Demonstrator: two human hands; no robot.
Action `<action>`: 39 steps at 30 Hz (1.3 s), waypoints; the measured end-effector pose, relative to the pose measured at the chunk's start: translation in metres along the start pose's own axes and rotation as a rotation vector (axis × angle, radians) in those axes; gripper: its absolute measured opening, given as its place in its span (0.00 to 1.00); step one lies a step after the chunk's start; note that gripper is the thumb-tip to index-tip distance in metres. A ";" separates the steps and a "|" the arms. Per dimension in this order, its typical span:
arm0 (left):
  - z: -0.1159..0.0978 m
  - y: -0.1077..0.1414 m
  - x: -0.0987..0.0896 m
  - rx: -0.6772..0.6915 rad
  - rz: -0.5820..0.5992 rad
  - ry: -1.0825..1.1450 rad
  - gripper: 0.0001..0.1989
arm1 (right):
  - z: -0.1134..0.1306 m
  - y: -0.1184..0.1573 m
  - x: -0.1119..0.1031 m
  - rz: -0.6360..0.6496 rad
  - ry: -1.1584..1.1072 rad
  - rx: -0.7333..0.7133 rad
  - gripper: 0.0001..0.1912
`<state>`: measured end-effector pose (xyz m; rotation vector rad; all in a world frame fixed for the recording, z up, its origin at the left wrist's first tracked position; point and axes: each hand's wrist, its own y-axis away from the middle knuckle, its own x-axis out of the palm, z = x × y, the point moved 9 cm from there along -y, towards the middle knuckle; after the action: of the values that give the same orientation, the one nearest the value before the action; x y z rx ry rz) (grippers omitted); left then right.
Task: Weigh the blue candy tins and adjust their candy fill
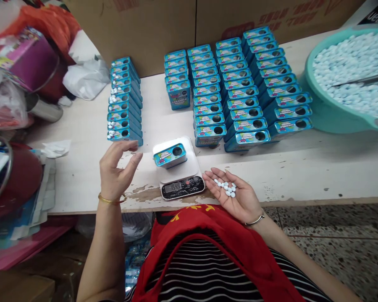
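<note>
My left hand (116, 170) is raised left of the scale, its thumb and fingers apart in a C shape with nothing between them. Palm up, my right hand (236, 199) cups several pale blue candies (229, 188) just right of the scale. On the white scale (193, 161) stands a blue tin (170, 156) with a round dark opening in its top. Beyond my left hand is a row of blue tins (121, 107) with white candies on or at their openings. Several more rows of open-topped tins (239, 90) stand beyond the scale.
A turquoise basin (311, 100) full of pale candies, with a dark utensil in it, stands at the right. Cardboard boxes (164, 29) line the back. Plastic bags (85, 77), a metal cup (45, 109) and a red bucket (22, 180) are at the left.
</note>
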<state>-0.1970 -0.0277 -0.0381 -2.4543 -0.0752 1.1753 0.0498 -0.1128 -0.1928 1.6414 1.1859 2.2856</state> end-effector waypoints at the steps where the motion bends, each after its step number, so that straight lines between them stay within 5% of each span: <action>1: 0.000 0.000 0.000 0.002 0.001 -0.001 0.12 | 0.000 0.000 0.000 -0.003 0.002 0.000 0.15; 11: -0.013 -0.003 0.016 0.048 0.080 0.022 0.12 | -0.002 -0.001 -0.001 0.013 0.007 0.008 0.13; 15: -0.033 -0.002 0.049 0.161 0.305 0.008 0.27 | -0.005 -0.002 0.002 0.022 -0.020 0.010 0.12; 17: -0.035 -0.007 0.065 0.208 0.405 -0.059 0.24 | -0.008 -0.004 0.005 0.029 -0.027 0.023 0.10; 22: -0.005 -0.077 0.070 0.226 0.256 -0.225 0.16 | -0.006 -0.013 0.011 0.011 -0.061 0.020 0.09; 26: 0.014 -0.136 0.108 0.275 0.335 -0.288 0.15 | 0.002 -0.015 0.010 -0.037 -0.094 -0.005 0.09; 30: 0.022 -0.163 0.139 0.237 0.300 -0.356 0.19 | 0.006 -0.013 0.008 -0.064 -0.112 -0.012 0.09; 34: 0.017 -0.144 0.116 0.201 0.146 -0.407 0.22 | 0.005 -0.012 0.002 -0.074 -0.111 0.012 0.09; 39: 0.027 -0.075 0.024 0.118 -0.116 -0.481 0.15 | -0.001 -0.013 0.001 -0.061 -0.089 0.057 0.10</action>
<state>-0.1927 0.0557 -0.0414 -1.9915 -0.2741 1.6387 0.0438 -0.1041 -0.2008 1.6824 1.2738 2.1377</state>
